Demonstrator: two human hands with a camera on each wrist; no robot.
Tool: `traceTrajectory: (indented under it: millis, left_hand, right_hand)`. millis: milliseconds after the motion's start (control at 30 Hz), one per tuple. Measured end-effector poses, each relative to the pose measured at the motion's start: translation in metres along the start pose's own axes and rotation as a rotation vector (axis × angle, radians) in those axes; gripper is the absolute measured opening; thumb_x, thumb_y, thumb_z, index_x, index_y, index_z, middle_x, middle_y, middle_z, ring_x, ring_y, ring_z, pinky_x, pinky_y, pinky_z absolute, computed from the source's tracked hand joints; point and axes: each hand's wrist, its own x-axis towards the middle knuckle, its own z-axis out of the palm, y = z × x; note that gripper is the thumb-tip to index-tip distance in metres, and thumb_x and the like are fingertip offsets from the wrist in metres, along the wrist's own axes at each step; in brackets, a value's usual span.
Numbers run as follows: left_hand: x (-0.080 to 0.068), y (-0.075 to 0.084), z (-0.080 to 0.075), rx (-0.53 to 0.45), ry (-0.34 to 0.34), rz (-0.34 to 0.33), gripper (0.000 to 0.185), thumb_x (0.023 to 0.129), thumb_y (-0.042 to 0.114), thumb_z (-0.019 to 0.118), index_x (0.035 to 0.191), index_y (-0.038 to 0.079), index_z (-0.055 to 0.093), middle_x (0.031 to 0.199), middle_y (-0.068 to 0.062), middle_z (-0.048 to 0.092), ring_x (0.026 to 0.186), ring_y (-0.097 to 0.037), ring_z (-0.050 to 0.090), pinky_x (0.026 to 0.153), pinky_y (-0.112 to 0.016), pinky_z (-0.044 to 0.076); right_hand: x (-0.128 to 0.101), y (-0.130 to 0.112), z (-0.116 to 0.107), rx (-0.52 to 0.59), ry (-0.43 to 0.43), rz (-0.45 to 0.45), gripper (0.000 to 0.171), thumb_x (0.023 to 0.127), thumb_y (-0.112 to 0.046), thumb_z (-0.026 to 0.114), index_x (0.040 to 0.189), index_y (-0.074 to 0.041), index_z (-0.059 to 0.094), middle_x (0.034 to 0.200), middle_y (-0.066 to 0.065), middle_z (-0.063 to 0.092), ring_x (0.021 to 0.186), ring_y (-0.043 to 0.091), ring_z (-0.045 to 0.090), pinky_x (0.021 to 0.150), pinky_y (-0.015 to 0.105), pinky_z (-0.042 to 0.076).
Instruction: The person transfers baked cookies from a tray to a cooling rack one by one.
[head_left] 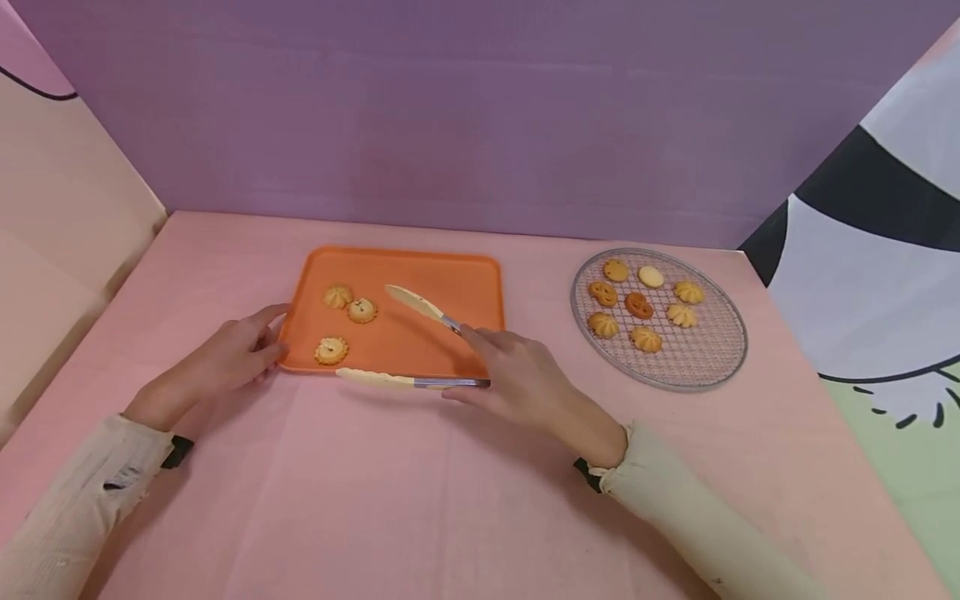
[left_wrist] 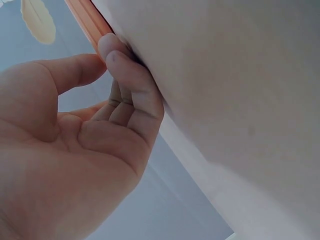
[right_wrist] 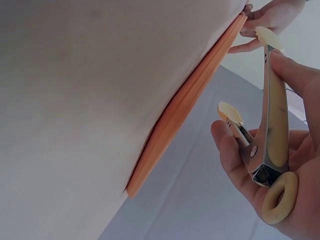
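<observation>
An orange tray [head_left: 457, 279] lies on the pink table with three cookies [head_left: 332, 350] on its left half. My right hand [head_left: 517, 377] holds a pair of cream-tipped metal tongs [head_left: 420, 307], spread open over the tray's front right part; one arm [head_left: 393, 380] runs along the front rim. In the right wrist view the tongs [right_wrist: 272, 120] lie between thumb and fingers beside the tray edge [right_wrist: 190, 105]. My left hand [head_left: 225, 358] grips the tray's front left corner; its curled fingers [left_wrist: 127, 85] press the tray rim [left_wrist: 90, 20].
A round wire rack [head_left: 701, 354] with several cookies [head_left: 639, 305] sits to the right of the tray. A purple wall stands behind, with cardboard panels at left and right. The pink table [head_left: 390, 492] stretches toward me.
</observation>
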Motion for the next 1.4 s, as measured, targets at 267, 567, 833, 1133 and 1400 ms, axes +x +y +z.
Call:
traceTrajectory:
  millis: [267, 567, 833, 1133, 1400]
  left_hand:
    - [0.001, -0.001, 0.0, 0.033, 0.012, 0.016, 0.059, 0.098, 0.005, 0.058, 0.149, -0.006, 0.03, 0.073, -0.004, 0.06, 0.059, -0.016, 0.055, 0.054, -0.026, 0.049]
    - [0.002, -0.002, 0.0, 0.02, 0.006, 0.016, 0.06, 0.099, 0.006, 0.058, 0.15, -0.004, 0.029, 0.075, -0.004, 0.06, 0.06, -0.015, 0.056, 0.054, -0.026, 0.049]
    - [0.001, 0.0, 0.001, 0.009, 0.0, 0.014, 0.06, 0.099, 0.005, 0.058, 0.15, -0.005, 0.029, 0.075, -0.005, 0.06, 0.06, -0.016, 0.055, 0.054, -0.026, 0.049]
    - [0.002, -0.001, 0.001, 0.008, 0.001, 0.012, 0.06, 0.099, 0.005, 0.058, 0.15, -0.005, 0.029, 0.074, -0.005, 0.06, 0.06, -0.016, 0.055, 0.054, -0.026, 0.049]
    - [0.002, -0.002, 0.001, 0.01, -0.006, 0.002, 0.06, 0.099, 0.007, 0.058, 0.151, -0.005, 0.028, 0.076, -0.005, 0.06, 0.061, -0.015, 0.055, 0.054, -0.026, 0.048]
  right_hand:
    - [0.028, -0.012, 0.008, -0.002, -0.072, 0.026, 0.081, 0.083, -0.061, 0.071, 0.139, -0.005, 0.056, 0.118, 0.013, 0.069, 0.099, 0.027, 0.069, 0.072, 0.042, 0.057]
    - [0.048, -0.01, 0.018, -0.022, -0.063, -0.011, 0.079, 0.082, -0.058, 0.074, 0.134, 0.001, 0.059, 0.085, 0.006, 0.067, 0.069, 0.017, 0.061, 0.059, 0.032, 0.052]
    - [0.052, -0.006, 0.019, -0.042, -0.088, 0.049, 0.081, 0.083, -0.062, 0.071, 0.134, 0.0, 0.059, 0.097, 0.011, 0.07, 0.08, 0.021, 0.066, 0.066, 0.035, 0.055]
    - [0.051, -0.006, 0.02, 0.031, -0.108, -0.01, 0.072, 0.084, -0.054, 0.075, 0.134, -0.004, 0.061, 0.078, 0.002, 0.067, 0.063, 0.013, 0.055, 0.063, 0.031, 0.05]
    - [0.053, -0.013, 0.019, -0.016, -0.157, -0.04, 0.058, 0.086, -0.045, 0.077, 0.128, -0.006, 0.067, 0.083, 0.002, 0.071, 0.057, 0.01, 0.052, 0.055, 0.029, 0.048]
